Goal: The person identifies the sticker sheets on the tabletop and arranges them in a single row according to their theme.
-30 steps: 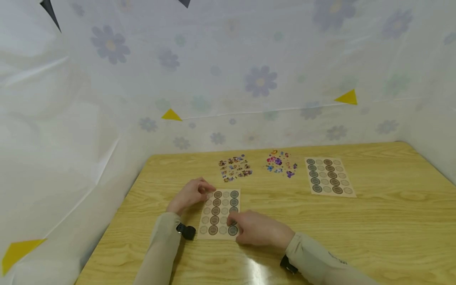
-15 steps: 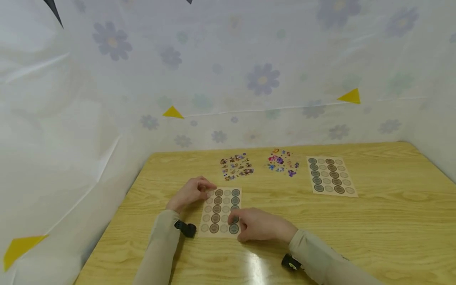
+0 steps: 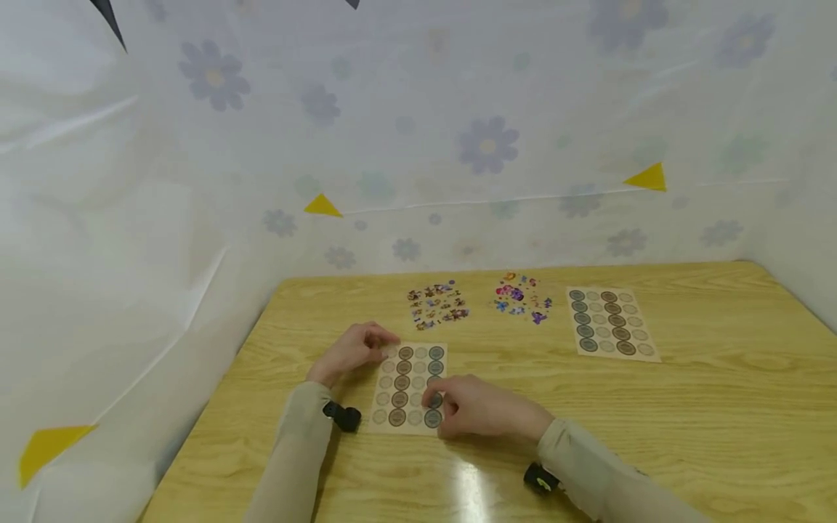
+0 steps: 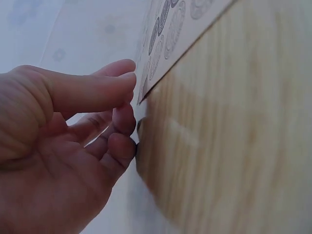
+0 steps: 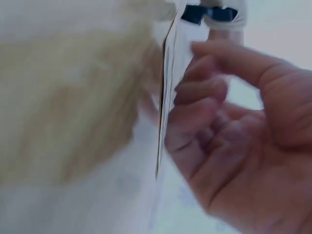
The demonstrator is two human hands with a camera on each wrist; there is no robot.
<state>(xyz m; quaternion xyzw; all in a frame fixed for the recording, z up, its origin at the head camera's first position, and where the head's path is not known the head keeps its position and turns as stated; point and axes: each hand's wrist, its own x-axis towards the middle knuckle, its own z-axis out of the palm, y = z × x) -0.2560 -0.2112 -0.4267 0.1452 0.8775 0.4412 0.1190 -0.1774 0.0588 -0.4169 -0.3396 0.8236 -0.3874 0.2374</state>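
A beige sheet (image 3: pixel 402 399) printed with rows of round seal-like stickers lies flat on the table. At its upper left corner is my left hand (image 3: pixel 354 354), index finger and thumb close to the corner. In the left wrist view, the thumb (image 4: pixel 105 90) and index tip sit just beside the sheet (image 4: pixel 174 34), with a gap between hand and table below. My right hand (image 3: pixel 487 410) rests at the sheet's lower right edge, its index finger over the right column and thumb apart. The right wrist view shows loosely bent fingers (image 5: pixel 192 117) against the sheet's thin edge (image 5: pixel 168 83).
Two groups of small colourful stickers, one brownish (image 3: pixel 438 305) and one pink and purple (image 3: pixel 519 296), lie farther back. A second beige sheet of round stickers (image 3: pixel 612 323) lies at the back right. White flowered curtain (image 3: pixel 405 181) encloses the wooden table (image 3: pixel 719 407).
The whole head view has shifted slightly, moving everything a little to the right. Both hands stay at the same places on the sheet, with hardly any visible movement.
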